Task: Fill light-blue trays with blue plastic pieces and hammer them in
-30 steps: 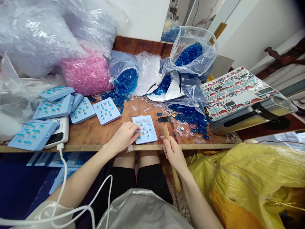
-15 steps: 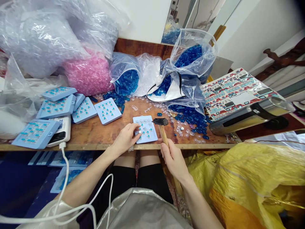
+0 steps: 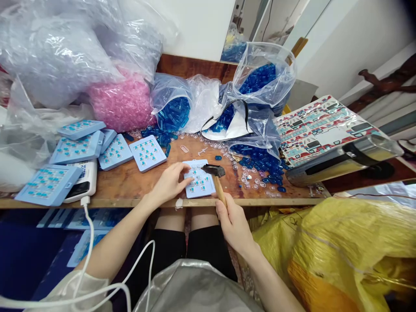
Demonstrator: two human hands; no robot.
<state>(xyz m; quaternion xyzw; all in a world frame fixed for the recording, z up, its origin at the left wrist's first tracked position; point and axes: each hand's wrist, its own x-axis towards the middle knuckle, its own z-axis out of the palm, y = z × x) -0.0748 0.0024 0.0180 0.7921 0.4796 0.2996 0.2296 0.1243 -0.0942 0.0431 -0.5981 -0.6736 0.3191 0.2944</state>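
A light blue tray (image 3: 197, 193) with small clear and teal pieces lies flat at the table's front edge. My left hand (image 3: 169, 182) rests over its left side, thumb and fingers bent towards the pieces; anything between the fingertips is too small to make out. My right hand (image 3: 232, 219) is wrapped round the wooden handle of a hammer (image 3: 214, 170). The dark hammer head hovers over the tray's upper right part and hides some of it.
Similar trays (image 3: 147, 152) lie to the left beside a white power bank (image 3: 87, 184) with a cable. Loose blue pieces (image 3: 263, 162) and bags of blue parts (image 3: 173, 112) are behind. A metal cylinder (image 3: 341, 158) lies right.
The hammer head has moved left, further over the tray. My left hand has shifted slightly left and up, and the white bit at its fingertips no longer shows.
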